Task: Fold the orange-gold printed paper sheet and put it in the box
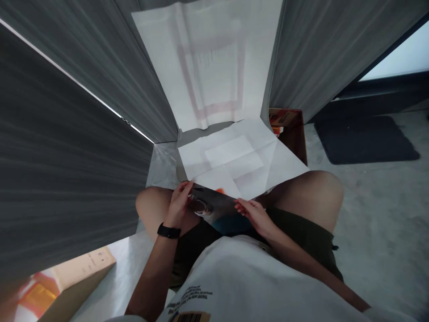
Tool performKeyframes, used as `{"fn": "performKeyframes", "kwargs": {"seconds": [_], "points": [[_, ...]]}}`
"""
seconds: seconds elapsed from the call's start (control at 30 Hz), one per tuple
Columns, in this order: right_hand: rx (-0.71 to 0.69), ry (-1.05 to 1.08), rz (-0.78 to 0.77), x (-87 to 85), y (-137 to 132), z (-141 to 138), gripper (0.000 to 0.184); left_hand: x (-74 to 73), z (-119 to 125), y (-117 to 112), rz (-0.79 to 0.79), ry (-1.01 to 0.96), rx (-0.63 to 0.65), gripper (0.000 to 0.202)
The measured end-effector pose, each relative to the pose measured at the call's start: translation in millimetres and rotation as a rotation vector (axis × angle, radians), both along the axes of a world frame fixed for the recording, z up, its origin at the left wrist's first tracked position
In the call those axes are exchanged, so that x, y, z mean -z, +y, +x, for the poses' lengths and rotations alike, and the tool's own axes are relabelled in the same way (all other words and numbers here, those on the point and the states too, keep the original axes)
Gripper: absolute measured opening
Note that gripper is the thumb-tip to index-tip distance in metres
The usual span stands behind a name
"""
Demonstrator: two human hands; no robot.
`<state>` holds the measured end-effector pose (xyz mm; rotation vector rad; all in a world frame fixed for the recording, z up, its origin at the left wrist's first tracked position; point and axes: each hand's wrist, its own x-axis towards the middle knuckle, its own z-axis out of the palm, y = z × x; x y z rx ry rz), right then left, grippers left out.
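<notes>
Grey-blue printed sheet, pinched in left hand and right hand; probably light, bendable, easily creased; best held by edges.

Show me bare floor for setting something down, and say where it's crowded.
Bare floor lies between the dark mat and the right knee. Crowded: over the shorts, where the left hand and right hand hold a dark sheet, white paper just beyond.

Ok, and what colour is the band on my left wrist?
The band is black; it shows best in the head view.
</notes>
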<state>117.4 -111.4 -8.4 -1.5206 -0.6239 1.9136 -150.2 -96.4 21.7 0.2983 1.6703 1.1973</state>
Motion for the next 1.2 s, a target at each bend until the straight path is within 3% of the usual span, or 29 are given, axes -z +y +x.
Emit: {"fn": "performKeyframes", "kwargs": {"seconds": [0.1,0.27,0.37,0.53,0.63,0.8,0.9,1.03,1.2], "points": [[-0.019,0.060,-0.017,2.7,-9.0,-27.0,0.049,5.1,22.7,-12.5,0.012,-0.132,-0.067,0.054],[-0.188,0.117,0.034,6.8,-10.1,-58.9,0.047,15.7,53.4,-18.0,0.038,-0.276,0.023,0.048],[-0.190,0.060,0.099,14.8,-7.6,-40.2,0.038,20.6,60.5,-14.9,0.061,-0.241,0.009,0.049],[0.149,-0.062,0.092,26.8,2.1,37.1,0.043,26.3,47.8,-13.6,0.070,-0.121,-0.067,0.054],[0.246,-0.107,0.192,22.3,12.8,66.3,0.054,28.2,35.5,-15.7,0.124,-0.031,-0.054,0.054],[0.280,-0.088,0.276,8.5,38.1,57.5,0.068,25.0,35.4,-19.8,0.180,0.161,-0.081,0.059],[0.249,-0.123,0.283,7.4,53.5,41.8,0.065,22.4,45.8,-23.6,0.190,0.071,-0.053,0.052],[0.257,-0.267,0.311,14.0,64.0,31.6,0.060,22.9,56.7,-29.5,0.084,-0.117,-0.088,0.050],[0.223,-0.412,0.315,26.2,60.1,26.8,0.054,24.9,57.9,-34.7,0.079,-0.078,-0.093,0.050]]}}
